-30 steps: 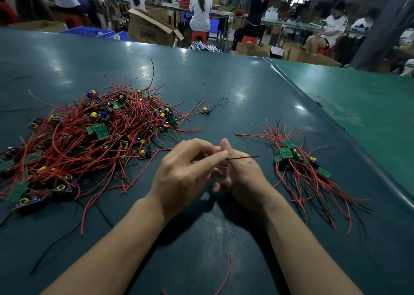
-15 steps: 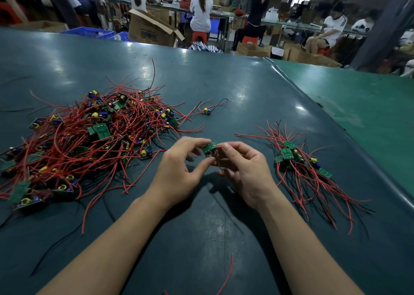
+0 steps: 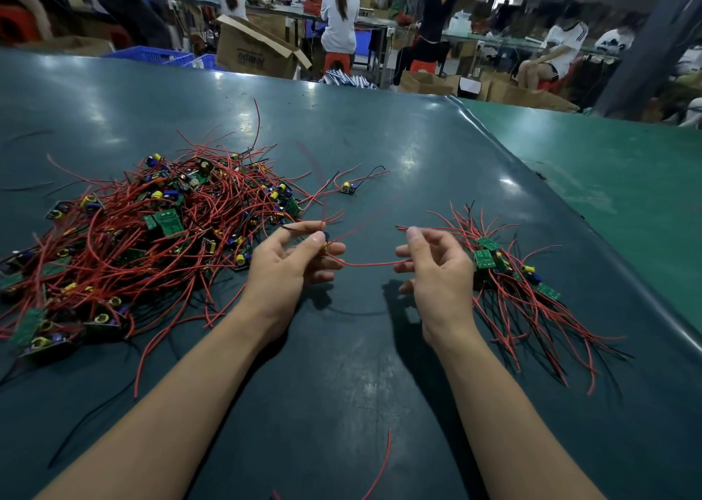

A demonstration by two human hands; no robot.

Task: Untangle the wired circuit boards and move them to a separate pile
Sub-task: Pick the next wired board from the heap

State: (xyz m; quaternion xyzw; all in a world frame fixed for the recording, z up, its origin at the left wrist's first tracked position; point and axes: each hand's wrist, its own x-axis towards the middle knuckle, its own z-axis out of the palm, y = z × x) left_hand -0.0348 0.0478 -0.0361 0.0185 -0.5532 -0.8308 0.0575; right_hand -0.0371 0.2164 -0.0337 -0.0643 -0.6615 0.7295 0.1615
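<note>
Dark green matting is covering the desk, and people are sitting at other benches along the top of the frame. At left centre a big tangled pile of red-wired circuit boards is lying in a heap, and at right centre a smaller sorted pile is resting with its wires fanned toward the lower right. One single board is lying apart, just above centre, beyond the big heap.

Between the piles, the left hand is hovering over the desk with its fingers curled and pinching a small circuit board, mostly hidden by the fingertips. A red wire is running from that board across to the right hand, whose fingers are curled and appear to be pinching the wire's far end. A loose red wire is lying near the bottom centre.
</note>
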